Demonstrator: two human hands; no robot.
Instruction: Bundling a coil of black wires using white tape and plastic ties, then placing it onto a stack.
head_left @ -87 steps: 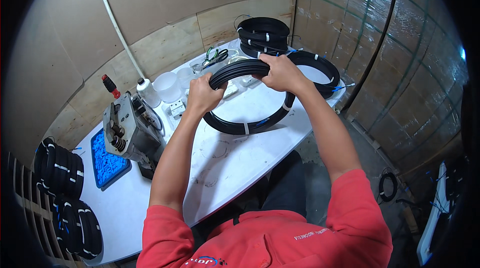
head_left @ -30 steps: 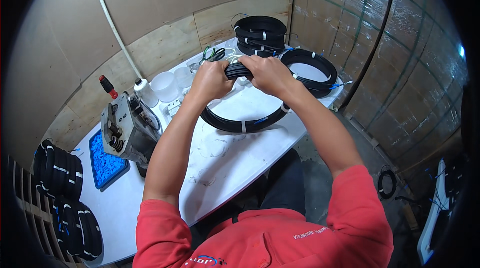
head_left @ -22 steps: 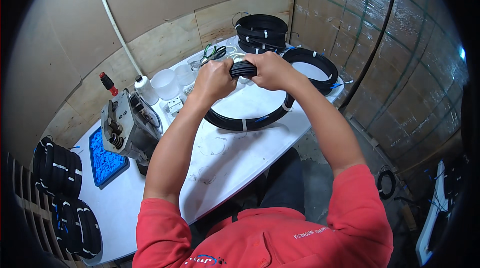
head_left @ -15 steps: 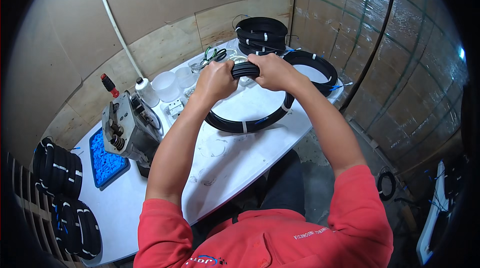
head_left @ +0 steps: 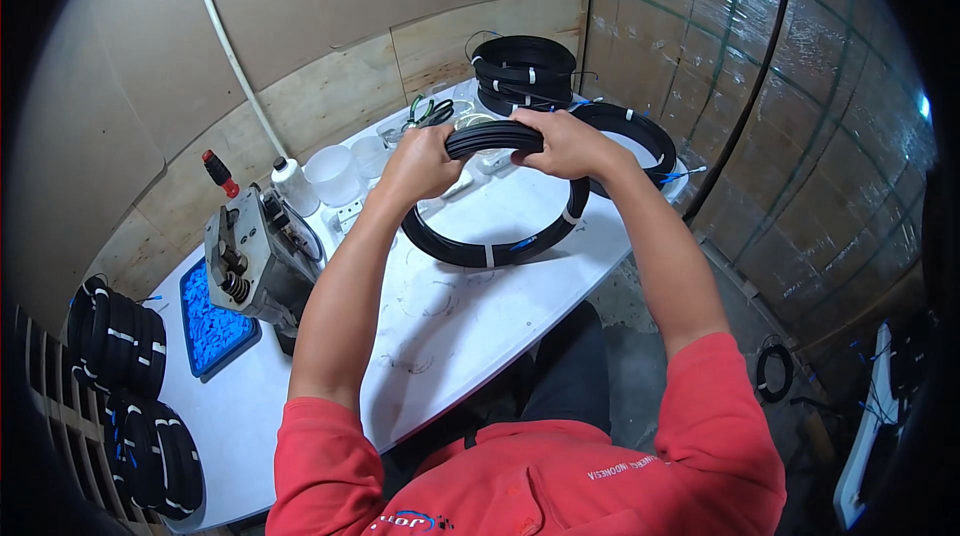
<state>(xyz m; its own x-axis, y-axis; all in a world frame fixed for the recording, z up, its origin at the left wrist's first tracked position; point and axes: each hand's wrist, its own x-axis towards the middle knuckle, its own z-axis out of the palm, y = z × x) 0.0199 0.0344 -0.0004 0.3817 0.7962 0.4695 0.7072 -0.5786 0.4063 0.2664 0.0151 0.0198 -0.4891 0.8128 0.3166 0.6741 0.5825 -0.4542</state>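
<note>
A white table (head_left: 470, 326) with a worn, scuffed top carries a grey metal machine (head_left: 255, 261) beside a blue tray of small pale-blue pieces (head_left: 210, 321). Over the table's middle, a black cable coil (head_left: 500, 241) bound with white ties is gripped at its top by the left hand (head_left: 420, 161) and right hand (head_left: 560, 141), both curled closed around it

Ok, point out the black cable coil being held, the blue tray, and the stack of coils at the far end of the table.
black cable coil (head_left: 487, 254), head view, lower arc near a white tie.
blue tray (head_left: 212, 324), head view, its filled middle.
stack of coils (head_left: 523, 66), head view, top coil.
</note>
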